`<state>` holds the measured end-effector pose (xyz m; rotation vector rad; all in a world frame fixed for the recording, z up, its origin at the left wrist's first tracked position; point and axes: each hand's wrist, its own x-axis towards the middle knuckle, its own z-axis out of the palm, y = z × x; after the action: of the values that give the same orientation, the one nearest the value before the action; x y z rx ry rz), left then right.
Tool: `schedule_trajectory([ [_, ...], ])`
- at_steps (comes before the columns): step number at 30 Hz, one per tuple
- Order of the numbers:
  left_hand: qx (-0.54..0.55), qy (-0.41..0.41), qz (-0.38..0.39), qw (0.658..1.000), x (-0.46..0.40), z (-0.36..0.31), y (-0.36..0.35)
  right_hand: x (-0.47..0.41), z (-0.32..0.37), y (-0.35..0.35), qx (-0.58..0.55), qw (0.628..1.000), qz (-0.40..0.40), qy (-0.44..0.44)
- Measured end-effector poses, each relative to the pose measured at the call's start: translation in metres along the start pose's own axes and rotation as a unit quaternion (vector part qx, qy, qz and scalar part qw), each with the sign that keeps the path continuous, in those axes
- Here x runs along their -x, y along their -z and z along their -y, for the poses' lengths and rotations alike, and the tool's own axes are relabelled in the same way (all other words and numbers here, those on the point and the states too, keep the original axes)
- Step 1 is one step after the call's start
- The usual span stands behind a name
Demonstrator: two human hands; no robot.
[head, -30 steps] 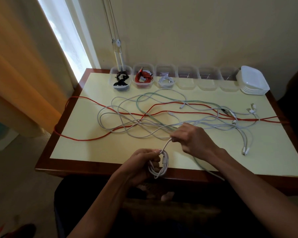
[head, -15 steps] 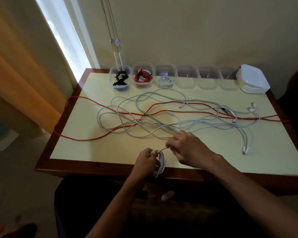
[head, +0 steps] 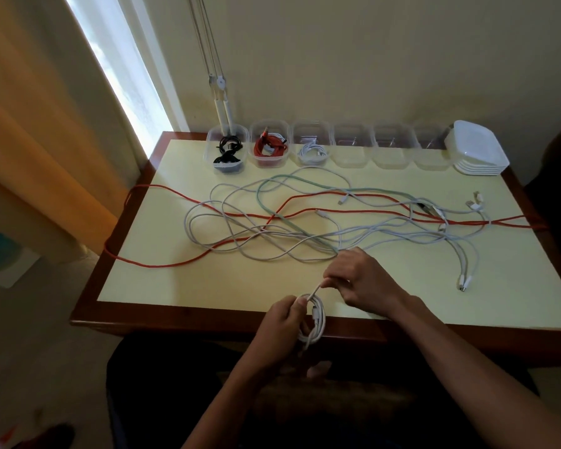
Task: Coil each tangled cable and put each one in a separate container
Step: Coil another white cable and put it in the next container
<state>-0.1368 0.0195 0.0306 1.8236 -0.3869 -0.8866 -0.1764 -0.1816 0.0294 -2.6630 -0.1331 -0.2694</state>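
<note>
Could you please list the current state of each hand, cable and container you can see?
Left hand: grips white cable coil.
Right hand: pinches the coil's free end.
First three clear plastic containers: each holds a coiled cable.
Other three clear containers: empty.
Long red cable: uncoiled, tangled.
White lids: stacked.

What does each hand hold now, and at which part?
The left hand grips the coiled white cable at the side of its loops. The right hand pinches the same cable's free strand just above the coil.
</note>
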Motion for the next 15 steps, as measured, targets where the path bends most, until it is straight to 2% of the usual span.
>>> schedule_trajectory([
  [5, -0.055, -0.005, 0.027, 0.998, 0.0, 0.009, 0.004, 0.018, -0.001, -0.014, -0.003, 0.991, -0.089, -0.095],
  [9, 0.064, 0.021, 0.05, 0.997, 0.0, 0.011, 0.008, 0.031, 0.017, -0.03, -0.047, 0.975, -0.146, -0.161],
  [12, 0.096, -0.001, 0.047, 0.994, 0.0, 0.011, 0.008, 0.035, 0.033, -0.034, -0.238, 0.917, -0.142, -0.288],
  [15, 0.11, -0.007, 0.042, 0.993, -0.003, 0.013, 0.009, 0.036, 0.048, -0.032, -0.389, 0.842, -0.108, -0.358],
])
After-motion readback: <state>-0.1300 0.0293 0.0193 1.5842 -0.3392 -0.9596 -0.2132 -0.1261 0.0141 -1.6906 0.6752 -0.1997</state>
